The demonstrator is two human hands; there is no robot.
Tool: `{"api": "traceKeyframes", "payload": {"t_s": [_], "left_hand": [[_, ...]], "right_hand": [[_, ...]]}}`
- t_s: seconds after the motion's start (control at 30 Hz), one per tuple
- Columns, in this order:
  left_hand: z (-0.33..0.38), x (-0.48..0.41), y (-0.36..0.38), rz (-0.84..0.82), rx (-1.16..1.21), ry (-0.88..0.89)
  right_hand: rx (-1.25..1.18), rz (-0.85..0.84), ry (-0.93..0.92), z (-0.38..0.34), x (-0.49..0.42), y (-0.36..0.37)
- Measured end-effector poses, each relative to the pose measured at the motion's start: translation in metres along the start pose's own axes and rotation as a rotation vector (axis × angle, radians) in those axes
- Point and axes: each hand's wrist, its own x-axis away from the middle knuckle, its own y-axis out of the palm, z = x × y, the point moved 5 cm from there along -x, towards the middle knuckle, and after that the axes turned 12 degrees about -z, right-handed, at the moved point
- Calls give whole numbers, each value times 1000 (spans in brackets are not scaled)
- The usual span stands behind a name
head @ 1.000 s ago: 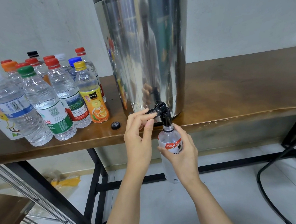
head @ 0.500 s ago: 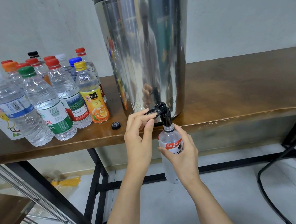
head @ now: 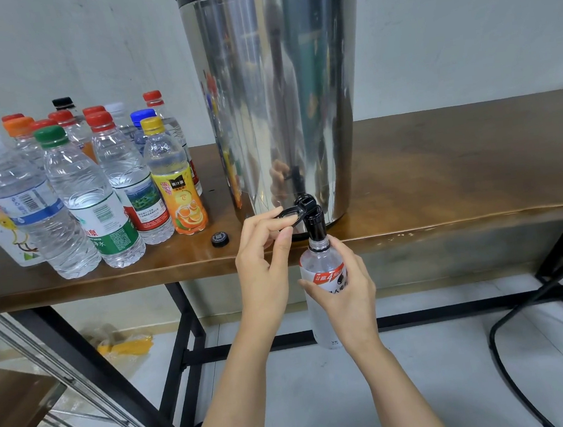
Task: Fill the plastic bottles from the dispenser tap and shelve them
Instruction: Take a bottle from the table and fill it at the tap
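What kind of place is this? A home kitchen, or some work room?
Probably a plain workroom, not a home kitchen: a large steel dispenser stands on a wooden bench before a bare wall, many capped plastic bottles are grouped beside it, and a metal rack stands nearby.

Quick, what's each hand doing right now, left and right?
Left hand: closed, pinching the black tap lever.
Right hand: closed, gripping the clear bottle.

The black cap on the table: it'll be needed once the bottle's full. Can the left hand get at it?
Probably yes: the black cap lies uncovered beside the left hand, with nothing between them, though that hand would first have to release the tap lever.
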Motion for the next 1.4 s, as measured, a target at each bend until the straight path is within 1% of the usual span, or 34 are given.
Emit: {"api": "traceKeyframes", "payload": {"t_s": [0.6,0.87,1.4], "left_hand": [[0,0,0,-2,-11,-14],[3,0,0,2,6,23],[2,0,0,0,-9,5]], "right_hand": [[-1,-3,-10,1,1,0],[-3,4,7,2,0,-1],[5,-9,20,3,1,0]]}}
